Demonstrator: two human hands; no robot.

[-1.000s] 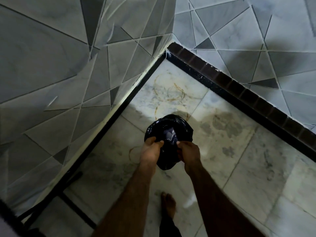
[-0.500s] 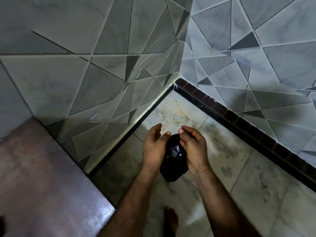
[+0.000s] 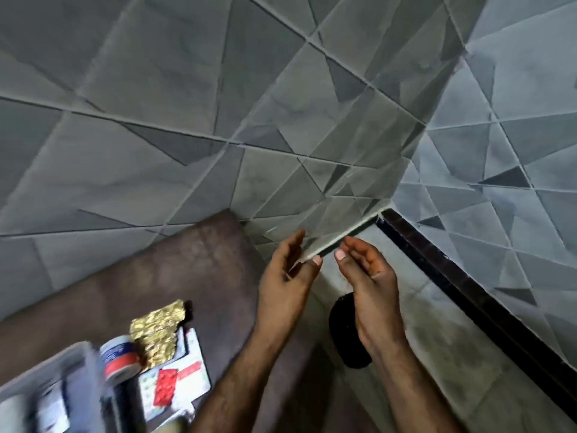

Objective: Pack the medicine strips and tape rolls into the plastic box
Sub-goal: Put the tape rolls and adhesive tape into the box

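Note:
My left hand (image 3: 288, 276) and my right hand (image 3: 365, 270) are raised side by side near the wall corner, fingers apart and holding nothing. Below my right wrist a black plastic bag (image 3: 342, 332) lies on the floor. At the lower left, on a brown surface (image 3: 193, 264), stands a grey plastic box (image 3: 62, 364), blurred. Beside it are a tape roll (image 3: 120, 359) with a red and white label, a gold foil medicine strip (image 3: 156, 332), a red blister strip (image 3: 164, 387) and a white pack (image 3: 195, 370).
Grey tiled walls (image 3: 281, 104) with a triangle pattern meet in a corner ahead. A dark skirting (image 3: 452, 282) runs along the right wall above the marble floor (image 3: 437, 354).
Both hands let go of the black bag, which now rests on the floor. The view swung up and left, bringing the brown surface, the box and the strips into sight.

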